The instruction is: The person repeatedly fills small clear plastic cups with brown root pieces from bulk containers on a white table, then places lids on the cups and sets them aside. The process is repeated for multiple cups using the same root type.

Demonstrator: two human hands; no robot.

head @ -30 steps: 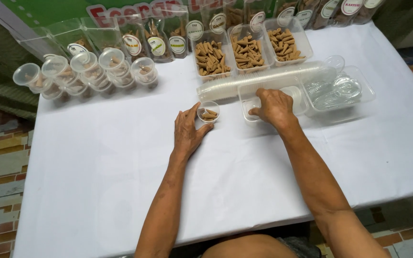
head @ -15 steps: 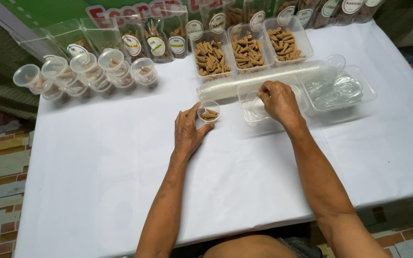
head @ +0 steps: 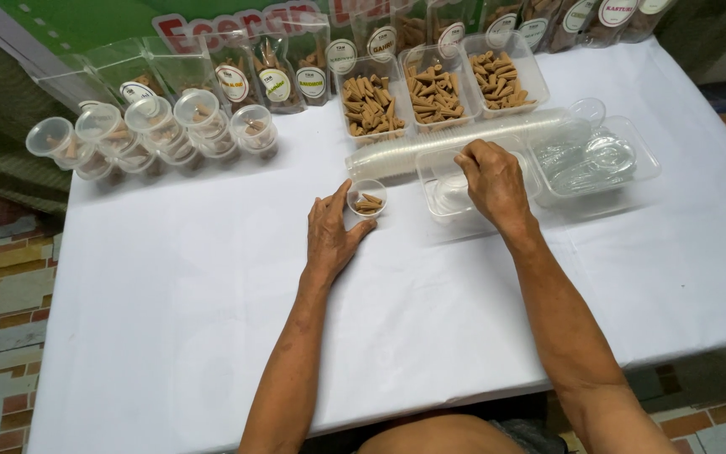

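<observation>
Small clear cup holding a few brown incense cones sits on the white tablecloth, cradled between thumb and fingers of the left hand, which rests flat. Right hand hovers over a clear plastic tray just right of the cup, fingertips pinched together; what they pinch cannot be made out. Beyond both hands lies a sleeve of stacked cups.

Clear standing pouches with round white labels stood in a row along the far edge of the white surface, more pouches at far right. Behind them ran a green sign with red, white-edged letters. Three clear rectangular trays of brown cones sat in front, mid-far. Small clear lidded cups clustered far left.
</observation>
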